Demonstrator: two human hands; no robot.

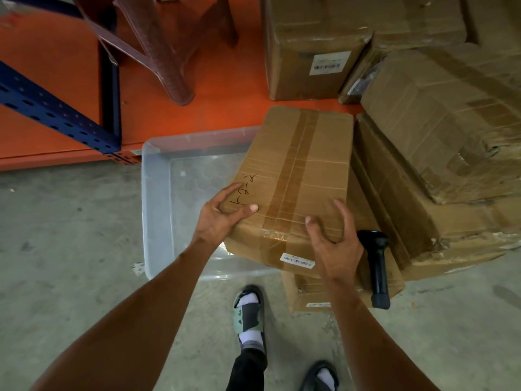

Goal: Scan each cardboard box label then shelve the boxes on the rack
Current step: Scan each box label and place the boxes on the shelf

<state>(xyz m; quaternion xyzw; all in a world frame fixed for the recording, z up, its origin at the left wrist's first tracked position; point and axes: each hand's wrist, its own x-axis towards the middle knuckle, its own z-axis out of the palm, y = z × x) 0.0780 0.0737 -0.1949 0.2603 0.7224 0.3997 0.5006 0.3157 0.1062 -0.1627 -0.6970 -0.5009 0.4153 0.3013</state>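
Bare concrete floor [70,249] here, with an orange rack shelf [56,80] and its blue upright [111,88] running along the far side, and the legs of a brown plastic stool [158,46] standing on that shelf. Both hands are on a long taped cardboard box [296,176]. The left hand [220,218] grips the near left corner, thumb lying on the top face right next to some handwriting, the other fingers curled over the left edge. The right hand [335,244] is clamped on the near right corner, thumb on top and fingers spread up along the right side. Just below and between the two thumbs, on the box's near end, there's a small white barcode label [297,260]. Under the left fingers is a clear plastic bin [158,193], and the box hangs partly over it. Right beside the right hand's fingers, a black handheld scanner [377,272] lies on a lower box [310,294]. Beyond the right fingertips are more stacked boxes [439,153], and one further back [310,46] shows a white label [329,62]. Sandalled feet [249,314] show below the arms.
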